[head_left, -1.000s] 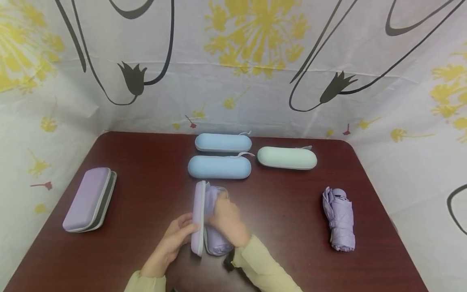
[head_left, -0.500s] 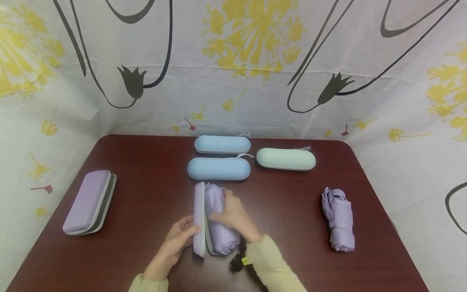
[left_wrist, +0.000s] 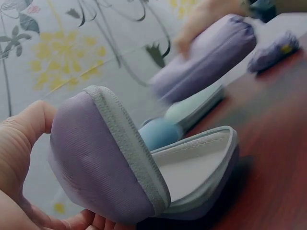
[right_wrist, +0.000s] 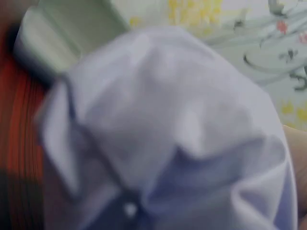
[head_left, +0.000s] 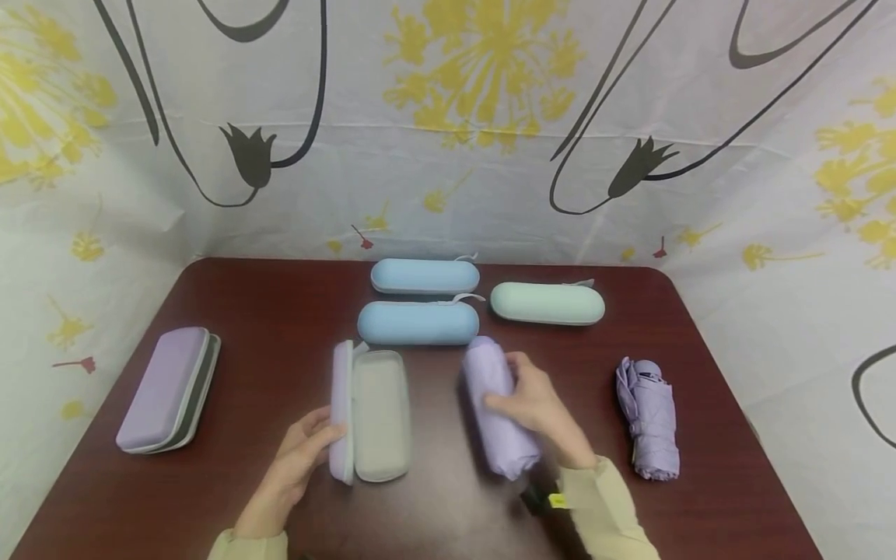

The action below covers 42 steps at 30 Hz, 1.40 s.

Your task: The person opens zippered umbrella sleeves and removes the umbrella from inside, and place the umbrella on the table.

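My left hand [head_left: 294,455] grips the upright lid of an open lilac zip case [head_left: 341,424], thumb on one side in the left wrist view. The pale inside of the case's other half [head_left: 381,420] faces up beside the lid, with nothing in it. My right hand [head_left: 539,404] holds a folded lilac umbrella [head_left: 490,404] by its side, to the right of the case. Seen from the left wrist, the umbrella [left_wrist: 206,57] is raised above the table. Its gathered fabric [right_wrist: 168,105] fills most of the right wrist view, blurred.
Two blue cases [head_left: 420,323] and a mint case [head_left: 547,303] lie closed at the back. Another lilac case [head_left: 168,389], partly unzipped, lies at the left. A second folded lilac umbrella [head_left: 654,424] is at the right. A patterned curtain [head_left: 448,179] stands behind the table.
My right hand has lifted the umbrella out of the lilac case and carried it right. My left hand and the case have shifted slightly left, and the case's inside has come into view.
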Motion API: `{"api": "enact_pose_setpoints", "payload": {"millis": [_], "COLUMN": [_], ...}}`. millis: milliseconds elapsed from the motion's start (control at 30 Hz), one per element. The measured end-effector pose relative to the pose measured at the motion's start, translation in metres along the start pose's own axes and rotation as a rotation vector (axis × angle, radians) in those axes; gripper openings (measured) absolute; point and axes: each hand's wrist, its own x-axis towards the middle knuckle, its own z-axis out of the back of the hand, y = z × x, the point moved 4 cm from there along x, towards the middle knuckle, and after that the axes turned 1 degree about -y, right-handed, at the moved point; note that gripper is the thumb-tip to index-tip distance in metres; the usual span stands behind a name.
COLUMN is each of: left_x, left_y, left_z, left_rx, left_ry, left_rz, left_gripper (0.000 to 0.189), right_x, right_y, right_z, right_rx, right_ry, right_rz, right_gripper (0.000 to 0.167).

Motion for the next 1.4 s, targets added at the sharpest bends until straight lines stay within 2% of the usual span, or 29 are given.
{"api": "enact_pose_setpoints", "payload": {"millis": [267, 400, 500, 567, 667, 767, 833, 900, 1067, 1200, 1300, 1400], "left_x": [0.011, 0.021, 0.032, 0.039, 0.048, 0.056, 0.06, 0.064, 0.07, 0.076, 0.078, 0.08], "left_y": [-0.021, -0.038, -0.055, -0.067, -0.085, -0.1, -0.106, -0.109, -0.107, -0.102, -0.097, -0.092], "left_z": [0.064, 0.093, 0.11, 0.118, 0.125, 0.129, 0.131, 0.133, 0.136, 0.136, 0.136, 0.137], "left_rx": [0.106, 0.256, 0.403, 0.461, 0.585, 0.768, 0.901, 0.978, 1.071, 1.115, 1.127, 1.127], "left_ry": [-0.101, -0.138, -0.187, -0.225, -0.286, -0.338, -0.368, -0.388, -0.429, -0.451, -0.452, -0.461], "left_rz": [0.002, 0.037, 0.029, 0.009, -0.032, -0.116, -0.172, -0.213, -0.228, -0.197, -0.152, -0.134], "left_gripper": [0.062, 0.068, 0.072, 0.075, 0.08, 0.08, 0.078, 0.076, 0.067, 0.073, 0.082, 0.086], "right_x": [-0.003, -0.005, -0.005, -0.004, -0.004, -0.004, -0.004, -0.004, -0.005, -0.004, -0.003, -0.002], "right_y": [-0.059, -0.079, -0.089, -0.094, -0.099, -0.103, -0.105, -0.107, -0.109, -0.112, -0.113, -0.113], "right_z": [0.051, 0.07, 0.08, 0.084, 0.088, 0.09, 0.09, 0.09, 0.087, 0.085, 0.084, 0.081], "right_rx": [-0.178, -0.248, -0.284, -0.301, -0.325, -0.348, -0.363, -0.377, -0.402, -0.411, -0.418, -0.429], "right_ry": [-0.065, -0.091, -0.111, -0.121, -0.125, -0.113, -0.107, -0.107, -0.135, -0.145, -0.145, -0.137], "right_rz": [-0.137, -0.187, -0.199, -0.211, -0.232, -0.259, -0.268, -0.268, -0.243, -0.236, -0.224, -0.224], "right_gripper": [0.071, 0.077, 0.078, 0.078, 0.08, 0.082, 0.083, 0.083, 0.081, 0.079, 0.08, 0.083]}}
